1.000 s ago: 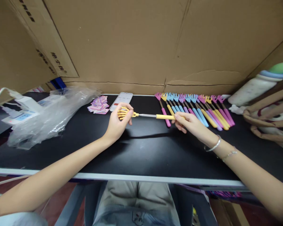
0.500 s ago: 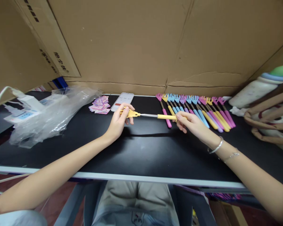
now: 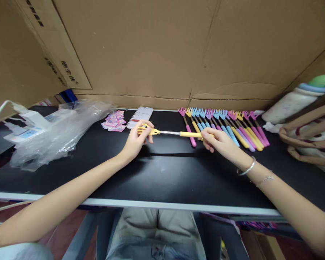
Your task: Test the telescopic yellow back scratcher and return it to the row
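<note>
A yellow back scratcher (image 3: 188,134) with a bare metal rod between head and handle is held level above the black tabletop. My left hand (image 3: 137,138) is closed on its clawed head, fingers partly covering the prongs. My right hand (image 3: 213,139) grips the far end of the yellow handle, hiding its tip. Just behind the right hand lies a row of back scratchers (image 3: 227,128) in pink, yellow, blue and purple, claws toward the cardboard wall. A phone (image 3: 141,115) showing a timer lies behind my left hand.
Small pink-purple printed cards (image 3: 114,121) lie piled left of the phone. Crumpled clear plastic (image 3: 62,137) covers part of a power strip (image 3: 29,133) at left. A white bottle (image 3: 289,101) and a brown-handled bag (image 3: 308,137) stand at right. Cardboard (image 3: 141,54) walls the back.
The back scratcher's head has turned slightly in my left hand, so its flat face now shows more edge-on. Both hands stay in nearly the same place.
</note>
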Demonstrator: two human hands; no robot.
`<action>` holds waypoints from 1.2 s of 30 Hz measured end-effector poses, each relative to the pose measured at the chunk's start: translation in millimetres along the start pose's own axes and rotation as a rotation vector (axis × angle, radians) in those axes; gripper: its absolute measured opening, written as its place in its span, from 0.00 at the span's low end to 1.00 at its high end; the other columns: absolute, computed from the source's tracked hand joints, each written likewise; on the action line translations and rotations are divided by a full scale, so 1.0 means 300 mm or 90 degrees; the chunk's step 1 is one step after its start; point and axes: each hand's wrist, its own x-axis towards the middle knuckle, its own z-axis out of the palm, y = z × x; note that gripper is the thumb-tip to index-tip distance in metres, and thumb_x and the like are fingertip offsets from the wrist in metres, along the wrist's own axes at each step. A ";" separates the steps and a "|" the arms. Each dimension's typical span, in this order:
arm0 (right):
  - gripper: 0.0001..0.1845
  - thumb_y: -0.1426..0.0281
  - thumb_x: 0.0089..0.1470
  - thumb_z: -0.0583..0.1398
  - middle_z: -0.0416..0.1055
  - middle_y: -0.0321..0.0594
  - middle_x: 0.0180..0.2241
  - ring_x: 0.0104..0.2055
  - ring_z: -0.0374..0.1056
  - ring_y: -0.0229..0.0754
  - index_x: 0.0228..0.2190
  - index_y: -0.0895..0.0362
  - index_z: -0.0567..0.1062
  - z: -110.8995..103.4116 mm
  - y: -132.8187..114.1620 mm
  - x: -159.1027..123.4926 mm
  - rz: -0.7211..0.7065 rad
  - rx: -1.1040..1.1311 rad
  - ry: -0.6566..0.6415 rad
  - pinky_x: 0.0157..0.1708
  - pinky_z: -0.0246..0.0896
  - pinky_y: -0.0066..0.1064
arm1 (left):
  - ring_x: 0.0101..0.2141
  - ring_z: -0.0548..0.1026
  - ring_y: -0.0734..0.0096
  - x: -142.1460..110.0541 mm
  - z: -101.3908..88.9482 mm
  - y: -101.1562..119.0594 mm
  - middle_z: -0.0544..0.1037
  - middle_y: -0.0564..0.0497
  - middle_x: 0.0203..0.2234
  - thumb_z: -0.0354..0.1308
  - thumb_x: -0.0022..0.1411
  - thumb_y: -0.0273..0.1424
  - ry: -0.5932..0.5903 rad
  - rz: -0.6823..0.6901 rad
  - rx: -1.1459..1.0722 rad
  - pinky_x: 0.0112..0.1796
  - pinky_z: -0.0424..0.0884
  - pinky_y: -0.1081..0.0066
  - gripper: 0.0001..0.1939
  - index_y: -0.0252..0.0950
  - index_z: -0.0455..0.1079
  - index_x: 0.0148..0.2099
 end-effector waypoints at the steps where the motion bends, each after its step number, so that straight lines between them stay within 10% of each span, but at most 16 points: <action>1: 0.21 0.53 0.59 0.51 0.61 0.31 0.18 0.17 0.57 0.30 0.25 0.56 0.63 0.000 0.002 0.000 -0.001 -0.004 0.001 0.19 0.52 0.24 | 0.19 0.67 0.76 0.000 0.000 0.001 0.68 0.57 0.15 0.54 0.60 0.40 -0.001 -0.003 0.002 0.22 0.61 0.78 0.12 0.37 0.62 0.37; 18: 0.16 0.55 0.55 0.57 0.62 0.31 0.20 0.20 0.60 0.34 0.35 0.55 0.65 0.001 -0.004 -0.006 -0.057 -0.011 0.035 0.21 0.58 0.26 | 0.18 0.66 0.77 0.007 -0.003 0.004 0.68 0.58 0.15 0.56 0.56 0.43 -0.001 -0.026 -0.032 0.20 0.61 0.79 0.16 0.37 0.60 0.38; 27: 0.09 0.64 0.59 0.55 0.67 0.39 0.29 0.29 0.61 0.38 0.30 0.56 0.69 -0.004 0.008 -0.008 -0.262 -0.315 0.097 0.30 0.55 0.29 | 0.20 0.68 0.77 -0.001 -0.015 0.020 0.71 0.56 0.18 0.55 0.59 0.42 -0.040 0.015 -0.020 0.23 0.62 0.78 0.15 0.35 0.61 0.38; 36: 0.16 0.62 0.62 0.51 0.65 0.35 0.24 0.24 0.58 0.35 0.29 0.57 0.72 0.004 -0.009 -0.021 -0.215 -0.253 0.022 0.27 0.51 0.28 | 0.20 0.66 0.76 -0.026 -0.010 0.025 0.68 0.58 0.16 0.52 0.64 0.39 -0.037 0.108 -0.002 0.26 0.62 0.77 0.11 0.37 0.60 0.38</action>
